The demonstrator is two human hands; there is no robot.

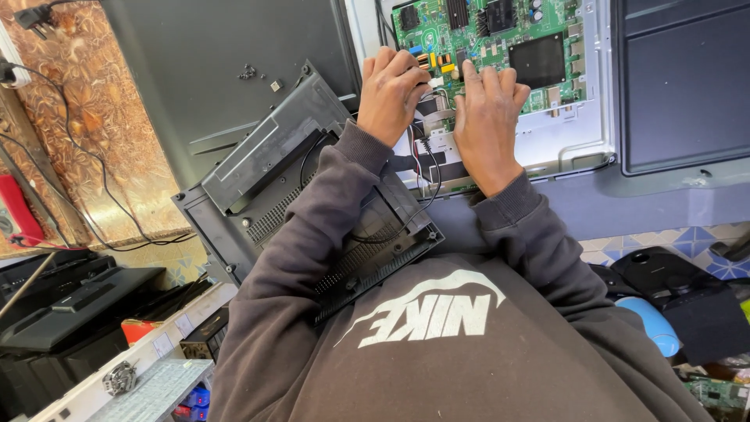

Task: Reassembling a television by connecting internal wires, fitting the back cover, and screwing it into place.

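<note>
Sweatshirt (437, 352): dark grey fleece with a white printed mark on the chest, nearest the camera, filling the lower frame.
Back cover (312, 195): black moulded plastic panel with ribbed vent slots, lying tilted across the person's lap and left forearm, its upper end resting against the television chassis (594, 117).
Wires (422, 168): thin black, red and white leads looping from the back cover up towards the board, passing between the two wrists.
Left hand (393, 92): fingers (406, 64) curled and pinching a small white connector (435, 82) at the board's lower left edge.
Right hand (486, 117): laid palm-down, fingers stretched flat and holding nothing, pressing on the board's lower edge just beside the connector.
Circuit board (500, 39): green, studded with black chips, yellow parts and a square dark heat sink, fixed in the pale grey metal chassis at the top centre.
Surroundings: blue-patterned tiles (687, 238) at right; a black printer (70, 301) at lower left; a brown mottled wall (101, 125) with dangling black cable beyond.
</note>
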